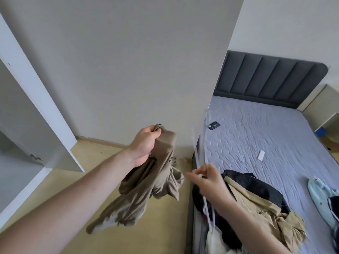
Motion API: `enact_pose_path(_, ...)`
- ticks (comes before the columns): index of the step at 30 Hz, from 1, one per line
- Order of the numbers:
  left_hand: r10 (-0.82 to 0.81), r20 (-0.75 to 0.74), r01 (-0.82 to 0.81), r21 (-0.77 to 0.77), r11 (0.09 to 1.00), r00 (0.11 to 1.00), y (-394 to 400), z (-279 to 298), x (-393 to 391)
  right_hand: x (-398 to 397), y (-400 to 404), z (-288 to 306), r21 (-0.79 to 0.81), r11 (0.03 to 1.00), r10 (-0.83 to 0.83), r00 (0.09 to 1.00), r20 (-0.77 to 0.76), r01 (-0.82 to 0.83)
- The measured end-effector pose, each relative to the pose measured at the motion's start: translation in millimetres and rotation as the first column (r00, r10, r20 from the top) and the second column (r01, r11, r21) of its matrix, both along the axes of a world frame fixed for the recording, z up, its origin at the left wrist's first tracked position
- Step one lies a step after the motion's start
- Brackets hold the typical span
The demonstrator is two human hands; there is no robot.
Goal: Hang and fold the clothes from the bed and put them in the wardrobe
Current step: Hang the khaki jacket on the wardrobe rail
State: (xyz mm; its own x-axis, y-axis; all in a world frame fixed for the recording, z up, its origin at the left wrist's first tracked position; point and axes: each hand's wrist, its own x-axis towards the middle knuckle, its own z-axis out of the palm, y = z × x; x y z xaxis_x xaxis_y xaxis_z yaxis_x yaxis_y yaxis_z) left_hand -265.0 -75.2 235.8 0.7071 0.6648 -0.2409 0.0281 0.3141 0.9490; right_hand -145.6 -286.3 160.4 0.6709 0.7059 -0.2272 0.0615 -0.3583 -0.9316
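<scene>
**Trousers being gripped at one end, hanging down**

Trousers (146, 182) are being held at frame centre, bunched in the left hand (145, 143), trailing toward lower left. A white hanger (203, 180) is being pinched by the right hand (207, 180), just beside them.

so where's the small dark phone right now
The small dark phone lies on the lilac quilted mattress, left edge, near the grey padded headboard.

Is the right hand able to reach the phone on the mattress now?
Probably not at once. The right hand already pinches a white hanger, and the phone lies farther up the mattress. Nothing blocks the way; the person would need to lean forward.
</scene>
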Motion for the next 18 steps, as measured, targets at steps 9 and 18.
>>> enact_pose_path(9,-0.013,0.295,0.086,-0.237,0.968,0.955,-32.0,20.4,-4.7,-71.0,48.9,-0.9,0.068,0.997,-0.025,1.0,0.005,0.024)
enact_pose_path(18,-0.325,0.051,0.316,0.133,0.939,0.944,-7.3,19.6,-19.2,-29.5,32.0,-7.9,0.284,0.956,-0.034,0.991,-0.127,0.069)
